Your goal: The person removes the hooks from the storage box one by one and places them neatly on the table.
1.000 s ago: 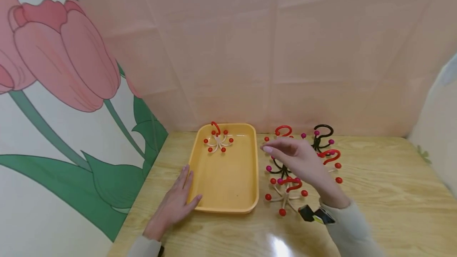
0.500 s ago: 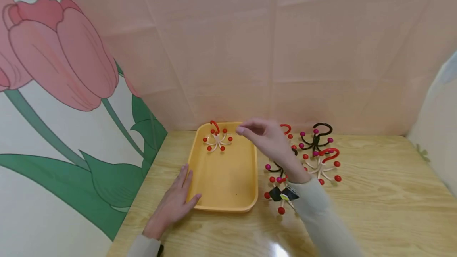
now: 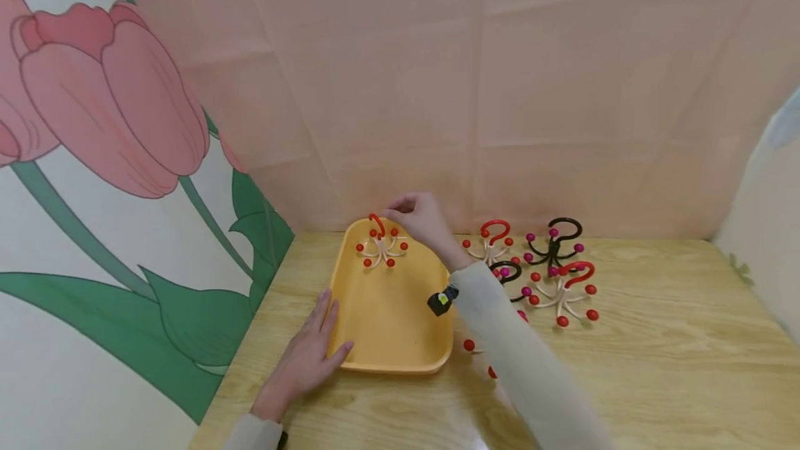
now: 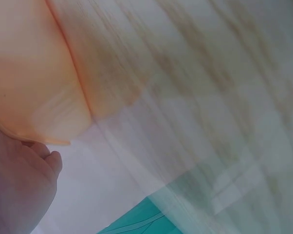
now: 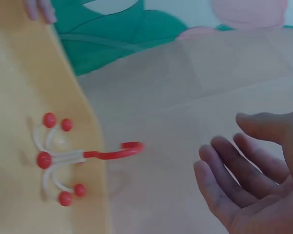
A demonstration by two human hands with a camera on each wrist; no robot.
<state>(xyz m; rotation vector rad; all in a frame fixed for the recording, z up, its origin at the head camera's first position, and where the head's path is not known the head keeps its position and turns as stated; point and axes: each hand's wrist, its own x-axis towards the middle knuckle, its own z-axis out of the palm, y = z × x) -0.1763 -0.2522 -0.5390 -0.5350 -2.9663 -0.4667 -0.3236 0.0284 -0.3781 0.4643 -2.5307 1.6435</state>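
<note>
My left hand (image 3: 306, 353) rests along the left rim of a yellow tray (image 3: 394, 318), fingers straight and thumb at the near-left corner. At the tray's far end stands a white multi-claw hook (image 3: 381, 248) with red ball tips and a curved red top. My right hand (image 3: 423, 221) hovers over the far rim, thumb and fingertips just right of that red top. In the right wrist view the hand (image 5: 248, 180) holds nothing; its loosely bent fingers are apart from the red hook top (image 5: 119, 152). The left wrist view shows the left hand (image 4: 20, 180) at the tray edge.
Right of the tray, more multi-claw hooks stand on the wooden table (image 3: 662, 325): a white-and-red hook (image 3: 494, 252), a black hook (image 3: 554, 248) with magenta tips, and another white-and-red hook (image 3: 562, 295). My right sleeve (image 3: 525, 346) hides others partly. A pink cloth (image 3: 562, 89) hangs behind.
My right hand has moved left, from above the hooks on the table to the tray's far end by the hook there. My left hand has stayed on the rim.
</note>
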